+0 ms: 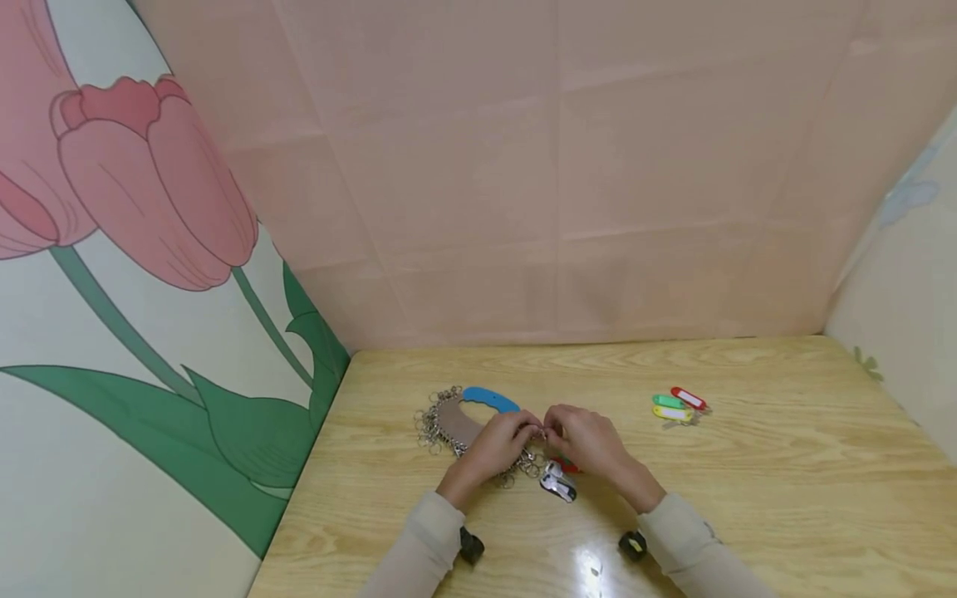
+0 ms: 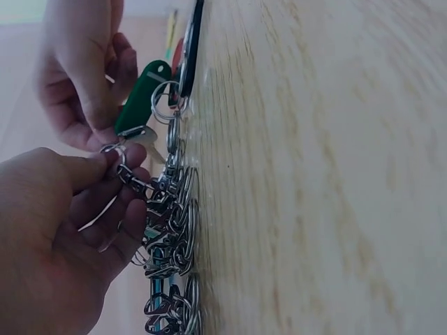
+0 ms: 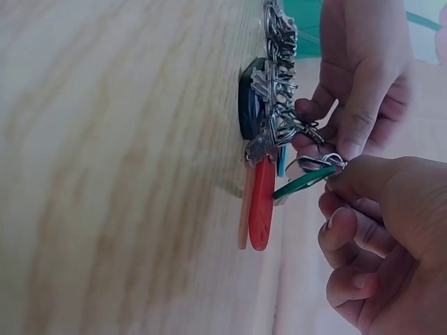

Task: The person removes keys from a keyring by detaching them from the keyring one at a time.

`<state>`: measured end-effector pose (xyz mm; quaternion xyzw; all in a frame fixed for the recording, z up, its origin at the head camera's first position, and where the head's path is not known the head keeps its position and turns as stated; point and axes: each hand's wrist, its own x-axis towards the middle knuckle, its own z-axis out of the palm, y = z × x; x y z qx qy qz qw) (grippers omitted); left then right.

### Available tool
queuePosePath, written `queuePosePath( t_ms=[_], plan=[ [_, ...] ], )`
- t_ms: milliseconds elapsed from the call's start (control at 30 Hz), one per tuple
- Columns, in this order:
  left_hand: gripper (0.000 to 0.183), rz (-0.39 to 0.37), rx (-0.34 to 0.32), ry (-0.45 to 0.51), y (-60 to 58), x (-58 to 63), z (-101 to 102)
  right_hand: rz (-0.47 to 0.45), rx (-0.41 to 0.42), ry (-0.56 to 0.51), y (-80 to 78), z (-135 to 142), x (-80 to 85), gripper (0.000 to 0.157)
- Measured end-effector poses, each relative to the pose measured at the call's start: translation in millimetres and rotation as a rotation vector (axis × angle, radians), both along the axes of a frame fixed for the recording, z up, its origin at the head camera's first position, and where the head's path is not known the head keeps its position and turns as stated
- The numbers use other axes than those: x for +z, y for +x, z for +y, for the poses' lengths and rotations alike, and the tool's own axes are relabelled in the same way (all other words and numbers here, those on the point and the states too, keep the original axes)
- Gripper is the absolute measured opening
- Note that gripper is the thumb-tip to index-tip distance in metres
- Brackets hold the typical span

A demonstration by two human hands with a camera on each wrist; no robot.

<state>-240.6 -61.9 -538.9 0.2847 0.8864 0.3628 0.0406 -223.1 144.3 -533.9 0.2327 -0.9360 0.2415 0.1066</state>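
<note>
My left hand (image 1: 497, 444) pinches a metal split ring (image 2: 115, 149) that hangs by a short chain from a large key ring holder. The holder has a curved blue handle (image 1: 489, 399) and a brown crescent plate (image 1: 458, 423) lined with several rings. Facing it, my right hand (image 1: 591, 440) pinches a green key tag (image 3: 304, 181) by its end, close to that ring. A key (image 2: 145, 137) dangles by the green tag in the left wrist view. Both hands' fingertips almost meet; whether the tag is on the ring cannot be told.
A red key tag (image 3: 262, 202) and a nail clipper-like metal piece with a black edge (image 1: 558, 483) lie just below the hands. Farther right on the wooden table (image 1: 785, 465) are red (image 1: 688, 398), green (image 1: 669, 401) and yellow (image 1: 672, 413) key tags with keys.
</note>
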Motion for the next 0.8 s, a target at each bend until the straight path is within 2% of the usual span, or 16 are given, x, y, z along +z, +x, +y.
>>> queuePosePath(
  t_ms=[167,533,667,800],
  plan=[
    [0.022,-0.021,0.028,0.007,0.3,-0.2,0.8,0.011,0.008,0.002,0.4,-0.2,1.1,0.005],
    [0.021,-0.005,0.048,-0.005,1.0,-0.2,1.3,0.053,0.029,0.009,0.0,-1.0,-0.4,0.005],
    [0.021,0.0,0.059,-0.008,1.1,-0.4,1.7,0.047,0.005,-0.006,0.7,-2.5,0.2,0.005],
    [0.02,-0.001,0.076,-0.01,1.0,-1.0,2.3,0.003,-0.035,-0.036,2.6,-5.3,3.2,0.009]
  ],
)
